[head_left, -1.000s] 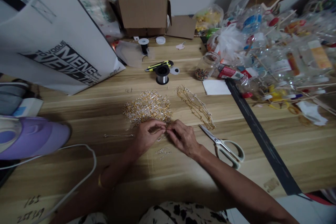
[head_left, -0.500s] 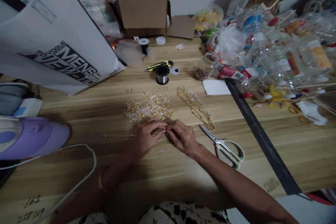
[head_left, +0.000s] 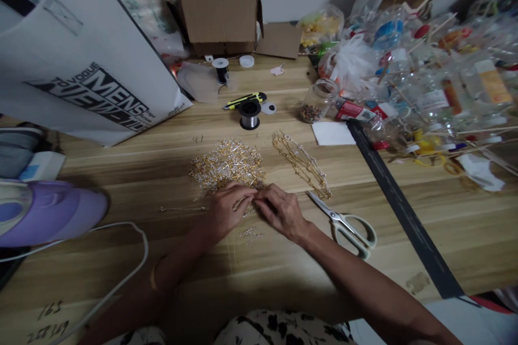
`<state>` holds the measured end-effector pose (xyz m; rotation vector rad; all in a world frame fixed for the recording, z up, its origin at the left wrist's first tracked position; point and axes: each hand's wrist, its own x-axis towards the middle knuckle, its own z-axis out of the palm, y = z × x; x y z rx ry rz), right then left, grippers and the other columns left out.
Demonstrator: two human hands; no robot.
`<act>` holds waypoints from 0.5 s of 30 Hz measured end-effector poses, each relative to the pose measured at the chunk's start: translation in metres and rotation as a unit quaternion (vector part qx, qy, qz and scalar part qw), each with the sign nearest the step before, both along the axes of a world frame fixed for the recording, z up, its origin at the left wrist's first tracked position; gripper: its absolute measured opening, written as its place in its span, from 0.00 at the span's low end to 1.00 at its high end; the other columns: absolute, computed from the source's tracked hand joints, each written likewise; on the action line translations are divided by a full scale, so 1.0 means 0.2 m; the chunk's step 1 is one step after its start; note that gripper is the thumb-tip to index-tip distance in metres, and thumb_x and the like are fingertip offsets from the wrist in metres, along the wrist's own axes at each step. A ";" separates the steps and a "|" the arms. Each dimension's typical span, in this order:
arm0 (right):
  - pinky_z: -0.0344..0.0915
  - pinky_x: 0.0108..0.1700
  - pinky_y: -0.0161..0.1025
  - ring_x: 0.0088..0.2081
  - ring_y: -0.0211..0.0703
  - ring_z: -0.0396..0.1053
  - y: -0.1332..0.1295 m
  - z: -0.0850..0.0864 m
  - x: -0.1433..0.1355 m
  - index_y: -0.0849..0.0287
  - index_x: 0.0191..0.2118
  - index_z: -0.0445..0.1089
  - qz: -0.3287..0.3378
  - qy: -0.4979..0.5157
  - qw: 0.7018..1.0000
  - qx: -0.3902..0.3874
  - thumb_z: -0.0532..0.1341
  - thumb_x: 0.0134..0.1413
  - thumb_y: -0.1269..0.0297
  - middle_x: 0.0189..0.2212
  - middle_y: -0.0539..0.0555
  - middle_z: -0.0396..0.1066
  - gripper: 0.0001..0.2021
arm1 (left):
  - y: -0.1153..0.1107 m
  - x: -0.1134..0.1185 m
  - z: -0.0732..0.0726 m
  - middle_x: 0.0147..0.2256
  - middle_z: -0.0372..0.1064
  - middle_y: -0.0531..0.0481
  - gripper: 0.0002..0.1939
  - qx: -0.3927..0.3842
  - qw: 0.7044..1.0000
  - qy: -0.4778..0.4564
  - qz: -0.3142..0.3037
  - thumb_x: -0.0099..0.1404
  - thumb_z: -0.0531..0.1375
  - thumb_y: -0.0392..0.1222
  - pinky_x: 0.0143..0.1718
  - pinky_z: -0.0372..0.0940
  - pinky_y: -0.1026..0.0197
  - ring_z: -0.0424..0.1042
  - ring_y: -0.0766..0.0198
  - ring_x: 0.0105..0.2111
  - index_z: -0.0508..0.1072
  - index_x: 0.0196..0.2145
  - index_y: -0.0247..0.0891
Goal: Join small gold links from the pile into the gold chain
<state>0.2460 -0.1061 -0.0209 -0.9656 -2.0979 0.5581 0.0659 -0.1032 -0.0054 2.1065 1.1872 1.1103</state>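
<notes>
My left hand (head_left: 231, 209) and my right hand (head_left: 282, 210) meet fingertip to fingertip over the wooden table (head_left: 275, 280). Both are closed in a pinch, and whatever sits between the fingers is too small to make out. Just beyond them lies a heap of gold and silver jewelry pieces (head_left: 229, 164). Several short silver chain pieces (head_left: 251, 234) rest below the hands. A thin chain (head_left: 182, 209) stretches out left of my left hand. Gold and silver chains (head_left: 303, 164) lie to the upper right, and scissors (head_left: 343, 223) with pale handles lie right of my right hand.
Behind the heap are a wire spool (head_left: 249, 115), a yellow-black utility knife (head_left: 244, 101) and a jar of beads (head_left: 318, 102). A white bag (head_left: 89, 64) stands left, above a purple appliance (head_left: 60, 210) with a white cord (head_left: 137, 253). Plastic bottles (head_left: 437, 75) crowd the right.
Both hands keep nearly the same pinched pose, with only a very slight shift of the fingers. The view has moved a little; the objects on the table stay where they were.
</notes>
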 end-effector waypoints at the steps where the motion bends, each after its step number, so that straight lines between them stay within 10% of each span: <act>1: 0.66 0.35 0.35 0.33 0.40 0.70 0.00 0.00 0.00 0.58 0.40 0.66 -0.001 0.003 1.000 -0.001 0.55 0.62 0.67 0.33 0.54 0.71 0.03 | 0.00 0.00 0.00 0.32 0.76 0.46 0.07 0.014 1.000 0.012 -0.004 0.63 0.58 0.32 0.37 0.69 0.61 0.73 0.63 0.34 0.76 0.36 0.36; 15: 0.66 0.35 0.35 0.31 0.40 0.70 0.00 -0.02 0.00 0.58 0.40 0.65 -0.004 -0.001 1.000 0.000 0.56 0.62 0.66 0.31 0.54 0.71 0.03 | -0.01 -0.01 0.02 0.38 0.75 0.45 0.12 0.047 0.996 0.073 -0.035 0.65 0.56 0.31 0.41 0.68 0.59 0.71 0.62 0.39 0.72 0.46 0.37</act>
